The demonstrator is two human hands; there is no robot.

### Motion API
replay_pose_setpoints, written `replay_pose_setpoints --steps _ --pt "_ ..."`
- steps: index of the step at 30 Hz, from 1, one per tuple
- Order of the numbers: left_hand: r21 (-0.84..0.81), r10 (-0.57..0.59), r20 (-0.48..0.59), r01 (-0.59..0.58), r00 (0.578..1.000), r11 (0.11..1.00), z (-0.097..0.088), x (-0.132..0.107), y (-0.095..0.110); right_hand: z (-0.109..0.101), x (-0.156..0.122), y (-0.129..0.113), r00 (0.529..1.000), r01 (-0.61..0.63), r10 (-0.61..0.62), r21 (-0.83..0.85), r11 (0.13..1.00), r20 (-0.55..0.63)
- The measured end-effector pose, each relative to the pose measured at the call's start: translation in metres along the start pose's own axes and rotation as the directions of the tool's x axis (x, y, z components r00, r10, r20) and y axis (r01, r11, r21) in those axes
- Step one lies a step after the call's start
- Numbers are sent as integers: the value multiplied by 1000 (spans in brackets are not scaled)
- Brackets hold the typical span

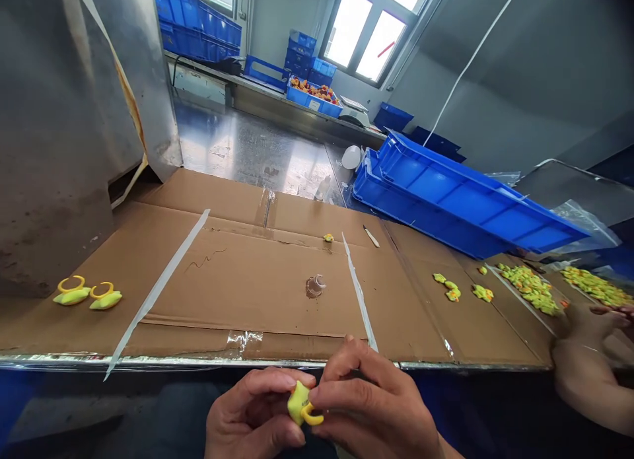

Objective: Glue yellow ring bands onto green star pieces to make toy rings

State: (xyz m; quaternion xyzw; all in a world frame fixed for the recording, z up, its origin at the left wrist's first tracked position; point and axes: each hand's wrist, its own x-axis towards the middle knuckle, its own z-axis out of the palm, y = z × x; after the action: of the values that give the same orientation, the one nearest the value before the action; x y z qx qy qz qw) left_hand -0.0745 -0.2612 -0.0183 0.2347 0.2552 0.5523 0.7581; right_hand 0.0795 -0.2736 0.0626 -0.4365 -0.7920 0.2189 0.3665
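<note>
Just below the cardboard's front edge, my left hand point(250, 413) pinches a small yellow toy figure point(298, 399) between thumb and fingers. My right hand point(381, 406) closes its fingertips on a yellow ring point(313, 417), an open hoop that touches the figure's side. Fingers cover part of both pieces. At the far left lie a yellow figure with a ring point(72, 295) and another figure with a ring point(105, 300). A single small yellow figure point(328, 238) lies farther back, behind a small clear cup point(316, 286).
Tape strips mark the cardboard point(247, 274). A knife point(371, 236) lies near the blue crates point(446, 188). Piles of yellow figures point(529, 287) spread at the right, where another person's arm point(589, 373) reaches in. A metal housing point(74, 115) stands at the left.
</note>
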Motion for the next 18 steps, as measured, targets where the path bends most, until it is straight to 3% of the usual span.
replay_pose_setpoints --steps 4,9,13,18 --pt "-1 43 11 -43 999 999 4 1 -2 0 0 -1 1000 -19 19 35 999 10" --pt "-19 -76 -65 75 995 997 5 -1 -5 5 0 2 986 -165 165 220 961 20" --pt "-35 -150 -69 147 986 988 6 -2 -4 8 1 1 915 -392 403 301 869 28" --pt "-29 -167 -139 165 976 986 11 -2 0 8 2 0 856 -502 515 304 810 44"
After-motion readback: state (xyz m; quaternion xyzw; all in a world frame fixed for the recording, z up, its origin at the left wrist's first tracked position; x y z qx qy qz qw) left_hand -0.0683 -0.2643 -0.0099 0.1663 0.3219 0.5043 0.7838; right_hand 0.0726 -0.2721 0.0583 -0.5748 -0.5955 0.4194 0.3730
